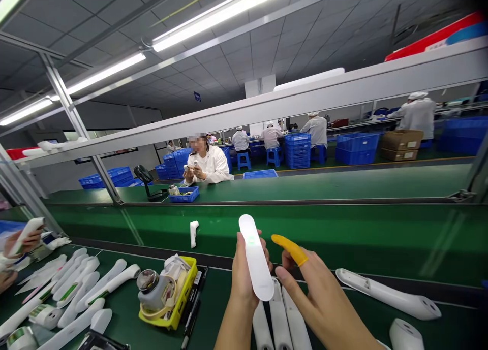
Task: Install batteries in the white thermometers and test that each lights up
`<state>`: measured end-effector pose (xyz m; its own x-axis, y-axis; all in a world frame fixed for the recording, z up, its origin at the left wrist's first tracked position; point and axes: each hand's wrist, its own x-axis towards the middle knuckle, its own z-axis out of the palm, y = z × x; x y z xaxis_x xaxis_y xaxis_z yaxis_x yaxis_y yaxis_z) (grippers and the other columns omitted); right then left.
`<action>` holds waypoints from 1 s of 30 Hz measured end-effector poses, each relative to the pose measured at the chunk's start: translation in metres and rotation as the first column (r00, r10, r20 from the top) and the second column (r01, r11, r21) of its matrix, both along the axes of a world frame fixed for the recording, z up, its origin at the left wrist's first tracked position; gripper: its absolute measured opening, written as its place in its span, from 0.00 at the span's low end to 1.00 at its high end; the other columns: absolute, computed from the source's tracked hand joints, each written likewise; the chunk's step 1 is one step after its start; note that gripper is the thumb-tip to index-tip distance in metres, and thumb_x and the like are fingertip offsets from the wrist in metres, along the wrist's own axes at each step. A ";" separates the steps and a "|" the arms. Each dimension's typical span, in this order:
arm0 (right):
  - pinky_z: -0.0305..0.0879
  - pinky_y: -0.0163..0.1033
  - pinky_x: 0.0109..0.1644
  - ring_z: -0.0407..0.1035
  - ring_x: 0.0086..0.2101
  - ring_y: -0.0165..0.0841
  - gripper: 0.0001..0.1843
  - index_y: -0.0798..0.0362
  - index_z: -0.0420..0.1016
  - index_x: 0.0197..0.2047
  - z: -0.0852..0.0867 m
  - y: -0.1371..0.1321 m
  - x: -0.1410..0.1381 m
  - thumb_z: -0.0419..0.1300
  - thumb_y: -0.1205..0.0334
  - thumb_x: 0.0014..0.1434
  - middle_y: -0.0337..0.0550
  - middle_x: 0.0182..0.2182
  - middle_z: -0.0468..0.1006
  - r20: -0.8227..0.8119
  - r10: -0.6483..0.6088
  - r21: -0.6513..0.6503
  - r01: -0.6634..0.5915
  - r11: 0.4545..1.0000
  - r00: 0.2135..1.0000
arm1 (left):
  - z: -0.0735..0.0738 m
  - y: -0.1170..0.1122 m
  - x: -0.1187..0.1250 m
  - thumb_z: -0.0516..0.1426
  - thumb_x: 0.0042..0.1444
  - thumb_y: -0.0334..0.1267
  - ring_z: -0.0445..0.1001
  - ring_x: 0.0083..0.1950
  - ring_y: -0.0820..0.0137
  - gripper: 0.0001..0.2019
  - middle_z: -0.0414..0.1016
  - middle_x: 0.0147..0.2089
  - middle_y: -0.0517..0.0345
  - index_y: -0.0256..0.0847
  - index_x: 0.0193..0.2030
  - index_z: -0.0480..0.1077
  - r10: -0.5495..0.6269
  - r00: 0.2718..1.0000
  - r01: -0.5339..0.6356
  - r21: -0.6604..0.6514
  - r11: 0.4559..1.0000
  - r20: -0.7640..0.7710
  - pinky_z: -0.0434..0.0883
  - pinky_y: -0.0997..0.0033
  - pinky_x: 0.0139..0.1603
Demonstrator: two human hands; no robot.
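Upright in my left hand (240, 276) is a long white handheld device (256, 261) with rounded ends, its face toward me. A green light glows near the upper end. My fingers wrap round it from behind. Just to its right hovers my right hand (318, 289), holding nothing, with a yellow finger cot (290, 248) on the raised index finger and the thumb apart from it. Below both hands, several similar white devices (282, 319) lie side by side on the green bench, partly hidden by my hands.
A yellow basket (186, 294) with a bottle stands left, beside black pens (193, 307). Further left lie several white device parts (76, 284), near another person's hand (25, 241). More white parts (389, 294) lie right. A pistol-shaped white piece (194, 233) rests on the green belt (343, 238).
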<state>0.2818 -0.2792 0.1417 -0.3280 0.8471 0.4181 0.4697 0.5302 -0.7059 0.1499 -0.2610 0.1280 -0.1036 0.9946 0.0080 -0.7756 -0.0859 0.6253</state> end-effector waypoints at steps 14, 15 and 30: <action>0.55 0.38 0.30 0.67 0.28 0.36 0.25 0.52 0.69 0.33 -0.018 0.032 0.001 0.38 0.49 0.68 0.42 0.27 0.73 0.269 0.135 -0.158 -0.094 0.983 0.954 | -0.020 0.015 0.001 0.46 0.63 0.51 0.63 0.16 0.79 0.25 0.65 0.20 0.57 0.28 0.32 0.69 -0.231 0.961 0.276 -0.423 0.863 0.155 0.57 0.83 0.16; 0.54 0.38 0.30 0.67 0.28 0.37 0.25 0.53 0.70 0.33 -0.018 0.033 0.002 0.38 0.49 0.67 0.42 0.26 0.73 0.288 0.099 -0.146 -0.059 0.988 0.952 | -0.021 0.016 0.001 0.45 0.63 0.51 0.61 0.15 0.80 0.25 0.63 0.19 0.58 0.28 0.30 0.68 -0.245 0.953 0.300 -0.430 0.852 0.179 0.54 0.84 0.14; 0.56 0.38 0.31 0.70 0.30 0.39 0.22 0.51 0.70 0.35 -0.020 0.044 0.008 0.42 0.47 0.64 0.44 0.29 0.76 0.293 0.223 -0.237 -0.156 0.959 0.930 | -0.023 0.021 0.004 0.45 0.63 0.51 0.61 0.18 0.79 0.25 0.63 0.21 0.55 0.28 0.31 0.68 -0.323 0.893 0.437 -0.423 0.794 0.314 0.52 0.85 0.15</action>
<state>0.2899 -0.2350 0.1215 -0.5767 0.8119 0.0907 0.5898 0.4905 -0.6415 0.1537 -0.2403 0.1052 0.3409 0.8271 -0.4468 -0.8002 0.5048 0.3239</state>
